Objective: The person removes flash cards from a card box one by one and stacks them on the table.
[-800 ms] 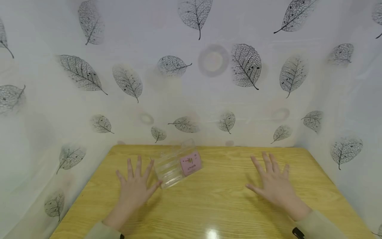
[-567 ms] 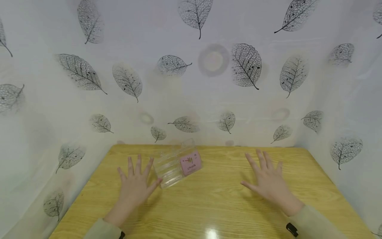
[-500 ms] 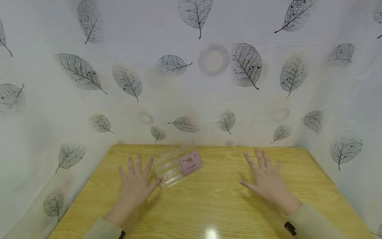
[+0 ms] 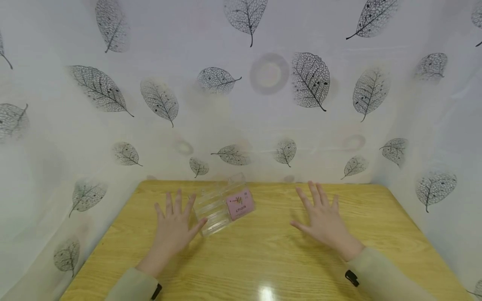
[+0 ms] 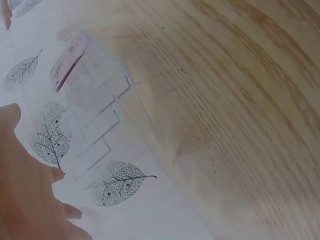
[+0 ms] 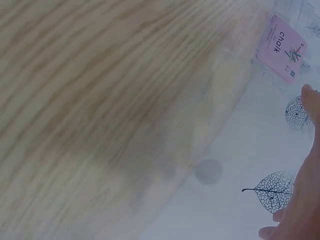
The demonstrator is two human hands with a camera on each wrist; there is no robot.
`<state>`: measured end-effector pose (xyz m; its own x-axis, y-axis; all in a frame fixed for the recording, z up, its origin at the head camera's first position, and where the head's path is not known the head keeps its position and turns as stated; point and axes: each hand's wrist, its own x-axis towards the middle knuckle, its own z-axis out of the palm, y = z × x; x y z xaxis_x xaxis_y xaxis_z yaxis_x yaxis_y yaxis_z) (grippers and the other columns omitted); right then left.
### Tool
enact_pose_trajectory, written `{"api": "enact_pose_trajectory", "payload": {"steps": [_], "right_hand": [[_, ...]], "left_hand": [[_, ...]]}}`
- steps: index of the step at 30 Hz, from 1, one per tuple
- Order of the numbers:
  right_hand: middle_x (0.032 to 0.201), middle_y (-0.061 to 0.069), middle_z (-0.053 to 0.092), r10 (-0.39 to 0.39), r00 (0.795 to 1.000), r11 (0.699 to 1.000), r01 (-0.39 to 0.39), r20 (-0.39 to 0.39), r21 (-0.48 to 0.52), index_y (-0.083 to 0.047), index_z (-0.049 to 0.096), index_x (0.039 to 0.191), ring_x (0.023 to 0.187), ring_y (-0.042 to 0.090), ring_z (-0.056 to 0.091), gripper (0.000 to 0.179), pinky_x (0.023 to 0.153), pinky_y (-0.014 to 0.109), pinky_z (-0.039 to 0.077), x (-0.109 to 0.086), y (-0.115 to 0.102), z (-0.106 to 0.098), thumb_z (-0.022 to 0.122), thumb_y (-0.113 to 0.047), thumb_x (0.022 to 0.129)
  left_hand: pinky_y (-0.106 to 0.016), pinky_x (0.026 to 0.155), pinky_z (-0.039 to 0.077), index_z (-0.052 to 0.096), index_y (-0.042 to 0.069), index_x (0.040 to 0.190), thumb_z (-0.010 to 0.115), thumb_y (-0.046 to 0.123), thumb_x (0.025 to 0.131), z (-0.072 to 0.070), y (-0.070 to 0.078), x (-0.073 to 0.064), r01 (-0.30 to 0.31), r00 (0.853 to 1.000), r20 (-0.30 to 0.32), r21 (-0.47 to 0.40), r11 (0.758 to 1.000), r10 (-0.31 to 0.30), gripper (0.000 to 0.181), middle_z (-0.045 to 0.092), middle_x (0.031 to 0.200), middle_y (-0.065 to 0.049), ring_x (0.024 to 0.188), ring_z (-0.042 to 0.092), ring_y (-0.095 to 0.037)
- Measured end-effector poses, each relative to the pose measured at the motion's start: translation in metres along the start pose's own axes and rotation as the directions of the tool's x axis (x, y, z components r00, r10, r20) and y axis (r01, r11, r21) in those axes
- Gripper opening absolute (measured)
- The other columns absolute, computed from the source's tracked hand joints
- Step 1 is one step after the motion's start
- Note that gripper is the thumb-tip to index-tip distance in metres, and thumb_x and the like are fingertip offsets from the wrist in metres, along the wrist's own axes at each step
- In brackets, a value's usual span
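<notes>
A clear plastic case [image 4: 213,211] with ridged slots lies on the table, left of centre near the back. At its right end is a pink card [image 4: 240,204] printed "chalk", which shows in the right wrist view as a pink card [image 6: 282,48] too. My left hand [image 4: 173,230], fingers spread, is just left of the case, its thumb overlapping the case's edge; I cannot tell whether it touches. Well to the right of the case, my right hand [image 4: 324,221] hovers with fingers spread and holds nothing. In the left wrist view the case [image 5: 107,110] stands out by its stepped walls.
The wood-grain table [image 4: 260,259] has rounded back corners. A pale curtain [image 4: 263,121] printed with dark leaf skeletons stands behind it and along both sides. A light reflection shows at the table's front.
My right hand has moved left, toward the case. My left hand has shifted slightly right. The case stays in place on the table.
</notes>
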<state>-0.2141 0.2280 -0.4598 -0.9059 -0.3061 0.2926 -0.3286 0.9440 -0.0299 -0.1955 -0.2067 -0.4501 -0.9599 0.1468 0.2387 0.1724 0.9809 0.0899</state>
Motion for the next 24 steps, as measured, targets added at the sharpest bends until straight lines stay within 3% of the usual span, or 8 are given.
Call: {"api": "enact_pose_trajectory", "payload": {"steps": [8, 15, 24], "right_hand": [[0.176, 0.028, 0.012, -0.008, 1.0, 1.0, 0.008, 0.008, 0.015, -0.019, 0.021, 0.171, 0.16, 0.054, 0.017, 0.104, 0.113, 0.09, 0.018, 0.009, -0.008, 0.002, 0.071, -0.065, 0.092], [0.175, 0.029, 0.014, -0.031, 0.999, 0.999, 0.032, -0.008, 0.044, -0.018, 0.021, 0.171, 0.16, 0.055, 0.019, 0.105, 0.114, 0.09, 0.018, 0.016, -0.015, 0.007, 0.073, -0.062, 0.091], [0.176, 0.027, 0.014, -0.07, 0.997, 0.996, 0.071, -0.022, 0.061, -0.015, 0.025, 0.17, 0.16, 0.054, 0.019, 0.105, 0.115, 0.089, 0.019, 0.026, -0.026, 0.014, 0.075, -0.06, 0.089]], "left_hand": [[-0.083, 0.123, 0.0, 0.026, 0.017, 0.17, 0.057, 0.065, 0.101, 0.006, 0.001, 0.008, -0.008, 1.0, 0.003, -0.035, 0.999, 0.008, 0.09, 0.01, 0.175, -0.031, 0.16, 0.004, -0.059], [-0.083, 0.124, 0.003, 0.033, 0.015, 0.168, 0.06, 0.064, 0.1, 0.011, 0.001, 0.012, -0.019, 1.0, -0.026, -0.037, 0.999, 0.018, 0.088, 0.017, 0.174, -0.032, 0.16, 0.008, -0.059], [-0.079, 0.126, 0.0, 0.032, 0.014, 0.168, 0.058, 0.065, 0.1, 0.014, 0.003, 0.022, -0.025, 1.0, -0.004, -0.043, 0.999, 0.025, 0.089, 0.01, 0.175, -0.03, 0.161, 0.003, -0.057]]}}
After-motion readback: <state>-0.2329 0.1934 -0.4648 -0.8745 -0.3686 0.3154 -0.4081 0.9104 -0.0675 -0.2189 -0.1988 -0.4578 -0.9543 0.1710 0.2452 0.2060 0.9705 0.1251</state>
